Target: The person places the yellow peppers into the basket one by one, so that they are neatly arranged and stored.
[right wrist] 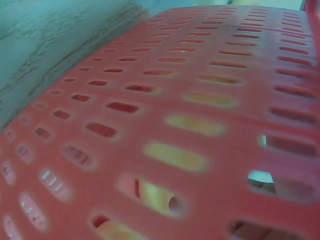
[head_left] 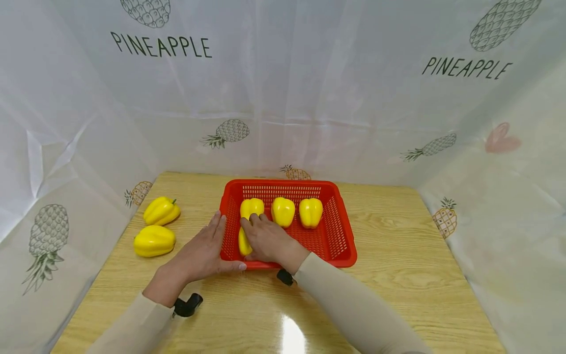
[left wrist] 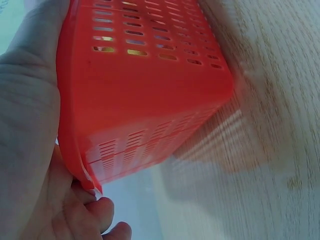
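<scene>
Inside a red plastic basket (head_left: 345,231), my right hand (head_left: 269,241) grips a yellow bell pepper (head_left: 244,242) at the near left corner, its fingers bent over the top and partly hiding it. Three more yellow bell peppers, the left one (head_left: 252,207), the middle one (head_left: 283,212) and the right one (head_left: 311,213), stand in a row toward the back. My left hand (head_left: 201,250) holds the basket's front left corner, thumb along the front rim and fingers at the left rim. In the right wrist view, yellow shows through slots of the basket wall (right wrist: 165,135).
Two yellow bell peppers, one farther back (head_left: 161,211) and one nearer (head_left: 154,241), lie on the wooden table (head_left: 398,280) left of the basket. A white curtain (head_left: 309,98) with pineapple prints hangs behind the table and at both sides.
</scene>
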`<action>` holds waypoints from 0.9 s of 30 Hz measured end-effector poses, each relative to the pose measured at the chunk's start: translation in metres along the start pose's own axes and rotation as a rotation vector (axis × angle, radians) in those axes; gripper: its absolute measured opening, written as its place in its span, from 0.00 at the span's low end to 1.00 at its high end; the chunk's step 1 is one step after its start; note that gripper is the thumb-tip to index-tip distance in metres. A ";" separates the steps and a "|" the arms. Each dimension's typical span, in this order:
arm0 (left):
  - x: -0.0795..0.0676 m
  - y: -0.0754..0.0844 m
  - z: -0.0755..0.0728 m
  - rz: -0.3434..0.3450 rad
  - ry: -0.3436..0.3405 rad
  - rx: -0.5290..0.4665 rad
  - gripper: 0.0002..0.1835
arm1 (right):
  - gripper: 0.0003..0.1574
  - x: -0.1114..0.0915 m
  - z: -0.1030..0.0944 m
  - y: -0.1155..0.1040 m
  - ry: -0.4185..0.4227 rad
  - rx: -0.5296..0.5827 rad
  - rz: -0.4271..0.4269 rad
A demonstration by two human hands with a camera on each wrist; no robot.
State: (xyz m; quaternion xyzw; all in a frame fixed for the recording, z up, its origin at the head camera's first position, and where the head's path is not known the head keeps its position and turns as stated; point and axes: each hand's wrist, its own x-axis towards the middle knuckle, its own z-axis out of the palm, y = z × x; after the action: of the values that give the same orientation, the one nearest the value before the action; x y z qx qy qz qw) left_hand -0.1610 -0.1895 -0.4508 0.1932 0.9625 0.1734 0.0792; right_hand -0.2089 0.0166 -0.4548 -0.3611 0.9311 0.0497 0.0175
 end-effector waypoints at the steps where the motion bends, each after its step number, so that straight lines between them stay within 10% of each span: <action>1: 0.000 0.000 0.000 0.000 0.000 -0.002 0.75 | 0.54 0.001 0.001 0.000 -0.005 0.003 0.001; 27: 0.000 0.001 0.000 -0.008 -0.009 0.007 0.75 | 0.58 0.004 0.008 0.003 -0.043 0.070 -0.020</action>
State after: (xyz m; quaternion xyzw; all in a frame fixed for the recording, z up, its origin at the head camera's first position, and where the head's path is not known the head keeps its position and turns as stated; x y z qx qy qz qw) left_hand -0.1604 -0.1887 -0.4507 0.1905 0.9635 0.1688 0.0833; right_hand -0.2137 0.0170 -0.4630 -0.3685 0.9279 0.0245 0.0508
